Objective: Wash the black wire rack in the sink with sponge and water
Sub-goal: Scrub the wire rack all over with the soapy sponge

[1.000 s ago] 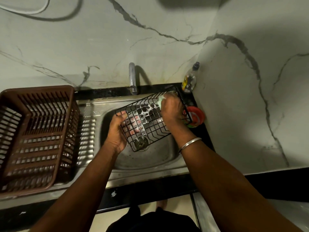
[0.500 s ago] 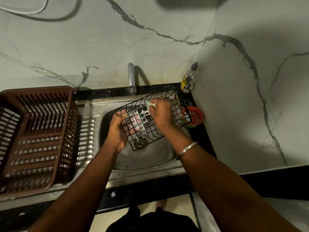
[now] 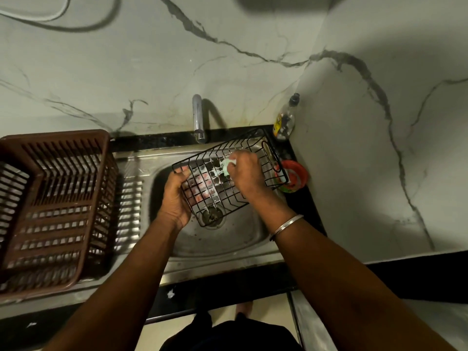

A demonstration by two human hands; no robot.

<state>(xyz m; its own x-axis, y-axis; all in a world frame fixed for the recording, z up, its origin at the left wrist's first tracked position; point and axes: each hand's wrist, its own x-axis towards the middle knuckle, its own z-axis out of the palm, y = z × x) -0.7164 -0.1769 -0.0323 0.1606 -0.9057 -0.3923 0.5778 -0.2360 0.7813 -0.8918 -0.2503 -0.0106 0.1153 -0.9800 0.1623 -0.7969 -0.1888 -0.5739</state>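
The black wire rack (image 3: 266, 153) is tilted over the steel sink (image 3: 235, 239), its lower corner near the drain. My left hand (image 3: 174, 198) grips the rack's left edge, fingers curled under the mesh. My right hand (image 3: 245, 171) holds a pale green soapy sponge (image 3: 226, 166) and presses it on the inside of the rack's mesh floor. Foam shows on several wires around the sponge.
A brown slatted plastic basket (image 3: 50, 206) stands on the drainboard at left. The chrome tap (image 3: 198, 119) rises behind the sink, no water running. A clear bottle (image 3: 285, 120) and a red round container (image 3: 295, 176) sit at the right corner by the marble wall.
My right hand with the sponge slid left from the rack's far right corner toward its middle, and now sits slightly right of there. The left hand and rack stayed nearly put.
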